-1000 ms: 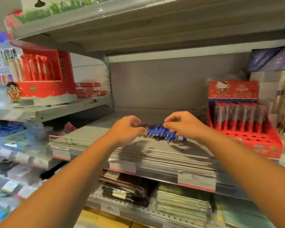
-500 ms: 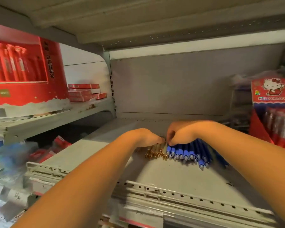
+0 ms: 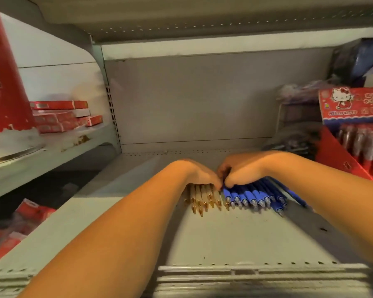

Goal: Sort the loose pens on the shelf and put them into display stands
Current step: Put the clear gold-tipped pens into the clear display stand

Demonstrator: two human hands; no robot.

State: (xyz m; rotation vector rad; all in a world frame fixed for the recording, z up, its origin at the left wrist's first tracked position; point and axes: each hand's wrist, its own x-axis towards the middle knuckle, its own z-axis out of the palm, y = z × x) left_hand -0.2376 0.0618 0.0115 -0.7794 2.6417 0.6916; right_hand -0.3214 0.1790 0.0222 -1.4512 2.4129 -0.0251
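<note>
Left hand (image 3: 199, 176) is laid palm-down on the gold-tipped pens (image 3: 202, 197), fingers bent over their far ends. Whether they're actually gripped or just pressed flat can't be made out. Right hand (image 3: 238, 172) is curled round the far ends of the blue pens (image 3: 252, 194), knuckles up, touching the left hand.

What's changed: a second ago the whole lot was held up as one mixed bunch between both hands. Now it's been put down on the shelf (image 3: 224, 237) and spread into a row, tips pointed toward the camera. The gold-tipped ones are bunched just left of the blue pens, touching them. So the sorting by kind looks pretty much done, tbh.

Nothing's been loaded into a stand yet though. A red Hello Kitty display stand (image 3: 351, 108) can be seen well to the right of the blue pens and further back, already stocked with packaged stuff. Far left of the blue pens, on the neighbouring shelf, some red boxes (image 3: 60, 117) are stacked.
</note>
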